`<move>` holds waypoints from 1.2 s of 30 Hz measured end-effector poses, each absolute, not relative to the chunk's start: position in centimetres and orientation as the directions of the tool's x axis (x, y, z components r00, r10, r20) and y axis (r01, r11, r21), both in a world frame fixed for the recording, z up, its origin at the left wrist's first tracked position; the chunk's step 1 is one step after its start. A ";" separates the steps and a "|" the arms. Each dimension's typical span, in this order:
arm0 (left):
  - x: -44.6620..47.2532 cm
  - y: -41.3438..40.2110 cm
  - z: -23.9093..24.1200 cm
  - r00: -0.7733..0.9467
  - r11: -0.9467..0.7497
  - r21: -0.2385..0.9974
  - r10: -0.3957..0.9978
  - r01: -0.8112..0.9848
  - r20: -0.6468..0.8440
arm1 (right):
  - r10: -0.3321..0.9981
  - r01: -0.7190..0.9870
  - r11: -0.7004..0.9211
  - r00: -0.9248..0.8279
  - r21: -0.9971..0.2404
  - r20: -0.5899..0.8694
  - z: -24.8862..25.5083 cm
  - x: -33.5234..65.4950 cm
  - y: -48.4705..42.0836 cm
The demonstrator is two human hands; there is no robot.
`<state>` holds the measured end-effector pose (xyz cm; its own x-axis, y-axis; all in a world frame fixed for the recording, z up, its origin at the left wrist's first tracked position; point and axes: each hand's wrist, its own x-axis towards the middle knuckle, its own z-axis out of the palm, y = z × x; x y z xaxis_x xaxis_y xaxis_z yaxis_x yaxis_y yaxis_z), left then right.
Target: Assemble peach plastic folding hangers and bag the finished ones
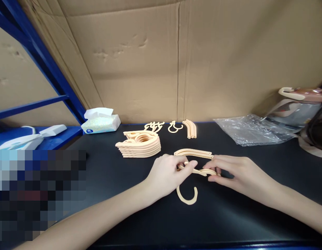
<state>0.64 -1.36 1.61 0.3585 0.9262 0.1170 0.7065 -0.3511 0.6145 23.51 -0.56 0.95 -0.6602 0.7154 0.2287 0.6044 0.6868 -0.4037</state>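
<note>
Hanger piece (202,172) centre of view, above black tabletop (129,222). Left hand (167,173) clamped one end, thumb over curled fingers; right hand (232,171) pinched other, thumb below. Hook (189,202) showed at seven o'clock; I couldn't tell whether joined. Hanger arms (194,151) at eleven; folded stack (141,149) at ten. Uneven twisting, I judged remotely, could spring piece loose.

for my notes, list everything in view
tissue pack: one, pale, back left
stacked pieces: several, cream, left of centre
small hooks: several, cream, back
curved strips: two groups, cream, back, centre
large hook: one, cream, front centre
held pieces: count unclear, cream, centre
bag: one, clear, back right
jug: one, clear, brown, right
white items: several, left
frame: one, blue, left
cardboard: panels, brown, behind
table: one, black, below
left hand, right hand: one each, centre
</note>
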 end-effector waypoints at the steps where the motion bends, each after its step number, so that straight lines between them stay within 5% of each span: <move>1: 0.6 -1.3 1.6 0.356 -0.352 0.614 0.927 0.707 0.121 | 0.723 0.604 0.678 -0.651 -0.418 0.232 0.9 23.5 -0.5; 12: 0.1 0.3 0.6 0.448 -0.401 0.746 0.880 0.531 0.155 | 0.840 0.500 0.469 -0.506 -0.728 0.194 1.2 24.1 1.1; 21: 0.2 0.4 -0.2 0.542 -0.648 0.466 0.760 0.602 0.357 | 0.856 0.490 0.296 -0.517 -0.820 0.000 1.3 24.9 1.9; 29: 0.7 0.5 -0.5 0.670 -0.757 0.323 0.653 0.567 0.353 | 0.837 0.575 0.350 -0.546 -0.740 -0.028 1.8 26.0 2.6; 36: 0.6 0.4 -0.5 0.795 -0.863 0.088 0.494 0.497 0.352 | 0.855 0.712 0.443 -0.519 -0.545 0.017 2.1 27.0 3.0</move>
<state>0.55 0.38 -0.45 0.7955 0.4937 0.3515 0.4969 -0.8633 0.0881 27.01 2.99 2.12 -0.5190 0.8546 0.0167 0.7117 0.4429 -0.5452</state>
